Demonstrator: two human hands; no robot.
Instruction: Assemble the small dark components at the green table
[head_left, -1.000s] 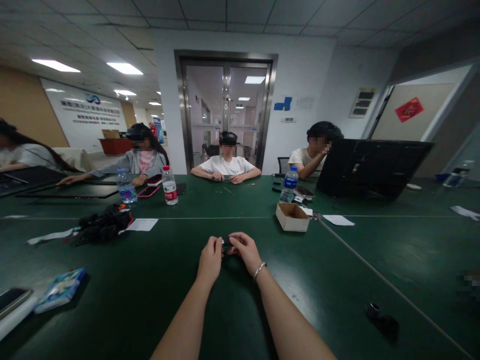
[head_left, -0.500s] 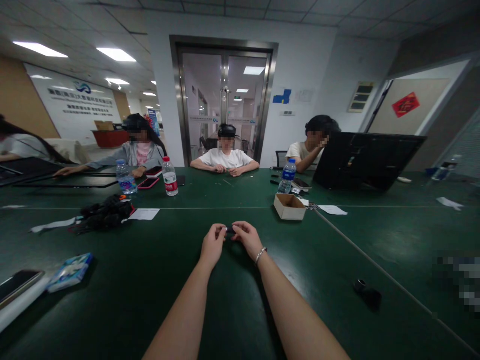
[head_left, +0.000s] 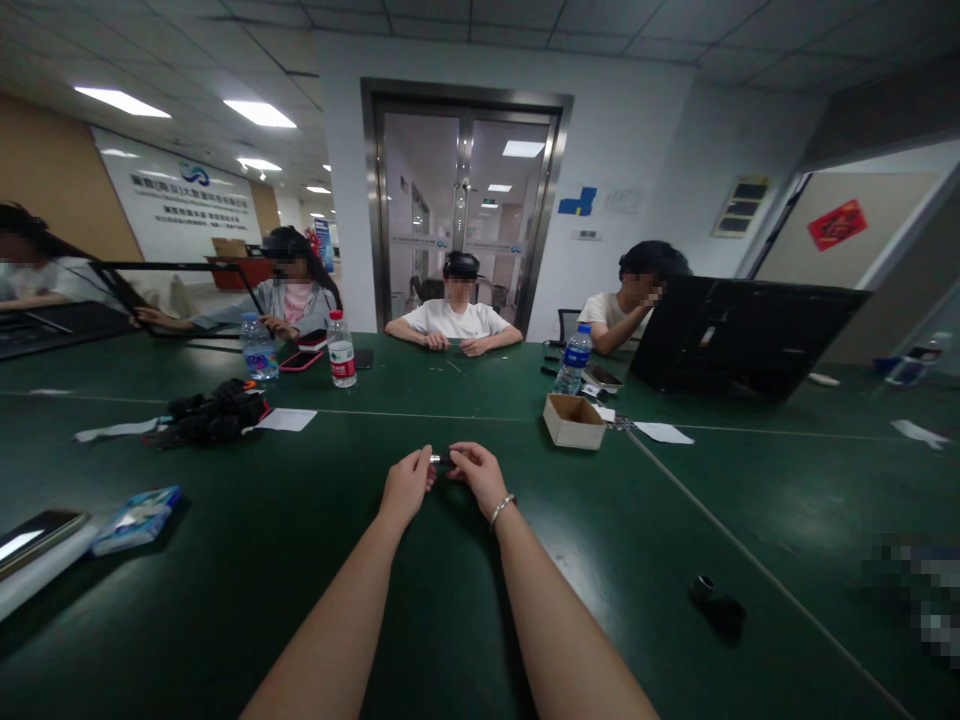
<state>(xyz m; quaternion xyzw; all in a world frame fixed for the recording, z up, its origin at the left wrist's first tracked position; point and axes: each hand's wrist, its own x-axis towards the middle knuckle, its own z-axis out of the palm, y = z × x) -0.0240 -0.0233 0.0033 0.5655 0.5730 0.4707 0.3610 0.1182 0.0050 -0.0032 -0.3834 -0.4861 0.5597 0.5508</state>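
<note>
Between my two hands, over the middle of the green table (head_left: 592,600), is a small black stick-like object with a bright silvery end (head_left: 441,460). My left hand (head_left: 409,487) is closed, its fingers pinching the silvery end. On the other side, my right hand (head_left: 480,475) pinches the black end, and a metal bracelet circles that wrist. Fingers cover much of the object, so its exact kind is unclear. Off to the right lies a black object with a round opening (head_left: 716,607).
Ahead stands an open cardboard box (head_left: 574,422), with a water bottle (head_left: 574,358) behind it. On the left are a tangled black bundle (head_left: 210,412), a blue packet (head_left: 137,520) and a phone (head_left: 39,540). Several people sit across the table; a monitor (head_left: 742,340) stands right.
The view has shifted and tilted slightly, putting my hands further left in the picture. More of the silvery end shows. Across the table, a person at left has raised a thin black frame.
</note>
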